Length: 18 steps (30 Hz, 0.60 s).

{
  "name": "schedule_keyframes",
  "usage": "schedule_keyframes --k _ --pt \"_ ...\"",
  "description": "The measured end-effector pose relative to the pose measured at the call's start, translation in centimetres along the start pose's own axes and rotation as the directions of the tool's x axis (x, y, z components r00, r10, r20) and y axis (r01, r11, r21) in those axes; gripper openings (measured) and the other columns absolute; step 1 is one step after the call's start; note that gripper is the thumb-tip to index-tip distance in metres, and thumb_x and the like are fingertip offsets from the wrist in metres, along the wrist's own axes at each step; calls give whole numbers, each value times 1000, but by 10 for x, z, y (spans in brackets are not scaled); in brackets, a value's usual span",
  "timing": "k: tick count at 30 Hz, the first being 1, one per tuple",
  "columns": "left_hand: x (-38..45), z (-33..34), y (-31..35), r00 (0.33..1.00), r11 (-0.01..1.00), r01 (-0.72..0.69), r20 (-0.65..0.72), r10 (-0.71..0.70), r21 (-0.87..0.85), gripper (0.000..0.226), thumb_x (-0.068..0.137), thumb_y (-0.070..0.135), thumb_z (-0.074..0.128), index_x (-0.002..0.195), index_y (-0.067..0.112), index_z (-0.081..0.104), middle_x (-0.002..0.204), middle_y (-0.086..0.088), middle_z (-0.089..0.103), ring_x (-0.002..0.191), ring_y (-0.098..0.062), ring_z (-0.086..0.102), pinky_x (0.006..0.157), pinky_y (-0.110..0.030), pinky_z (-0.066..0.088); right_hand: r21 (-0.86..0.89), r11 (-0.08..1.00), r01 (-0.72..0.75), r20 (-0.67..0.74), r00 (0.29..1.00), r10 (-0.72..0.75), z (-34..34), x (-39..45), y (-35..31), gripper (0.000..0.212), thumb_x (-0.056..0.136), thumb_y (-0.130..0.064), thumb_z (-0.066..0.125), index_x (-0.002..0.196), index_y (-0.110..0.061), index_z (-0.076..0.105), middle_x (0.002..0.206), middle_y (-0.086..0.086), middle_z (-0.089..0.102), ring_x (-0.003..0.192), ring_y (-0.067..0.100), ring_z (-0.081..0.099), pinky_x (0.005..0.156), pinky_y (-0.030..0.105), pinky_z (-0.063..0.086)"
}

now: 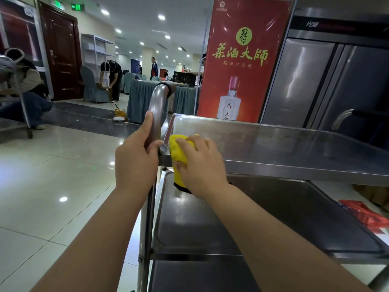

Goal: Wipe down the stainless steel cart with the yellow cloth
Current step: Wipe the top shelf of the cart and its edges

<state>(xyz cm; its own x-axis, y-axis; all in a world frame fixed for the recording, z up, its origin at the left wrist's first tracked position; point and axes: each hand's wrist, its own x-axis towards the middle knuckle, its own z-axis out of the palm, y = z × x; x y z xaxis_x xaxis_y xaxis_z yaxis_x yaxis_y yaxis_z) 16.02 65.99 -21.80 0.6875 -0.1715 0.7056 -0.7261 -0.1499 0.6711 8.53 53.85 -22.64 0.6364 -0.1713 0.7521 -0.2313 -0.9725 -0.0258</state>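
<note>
Centre frame: left hand (134,152) curled round cart (273,144) handle (157,106); right hand (200,163) grips yellow cloth (175,149) folded over top shelf's front-left corner edge, touching it.

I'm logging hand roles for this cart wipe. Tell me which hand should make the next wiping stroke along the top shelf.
Right. The right hand already holds the yellow cloth against the top shelf's front corner, while the left hand grips the cart handle, probably steadying the cart.
</note>
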Motion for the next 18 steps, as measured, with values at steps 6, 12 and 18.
schedule_keyframes --k 6,12,18 --pt "4 2 -2 1000 1000 -14 28 14 18 64 90 13 61 142 35 32 95 10 53 85 -9 52 74 -13 34 -3 1000 20 -3 1000 -20 -4 -5 16 43 77 -33 60 117 -17 63 117 9 61 92 36 56 73 40 49" --pt "8 9 -2 999 999 27 43 -26 -19 61 91 15 59 142 35 33 102 13 51 90 -5 51 74 -2 32 -75 991 -111 64 991 116 -32 -24 67 48 85 -28 66 130 -17 54 133 10 49 112 36 44 96 40 36" --pt "9 9 1 998 999 38 55 -36 -24 61 92 15 58 143 35 32 111 7 56 94 -5 50 84 -16 34 -142 967 -214 47 974 222 -55 -45 94 50 83 -19 72 130 -12 55 134 14 49 120 43 40 95 50 39"
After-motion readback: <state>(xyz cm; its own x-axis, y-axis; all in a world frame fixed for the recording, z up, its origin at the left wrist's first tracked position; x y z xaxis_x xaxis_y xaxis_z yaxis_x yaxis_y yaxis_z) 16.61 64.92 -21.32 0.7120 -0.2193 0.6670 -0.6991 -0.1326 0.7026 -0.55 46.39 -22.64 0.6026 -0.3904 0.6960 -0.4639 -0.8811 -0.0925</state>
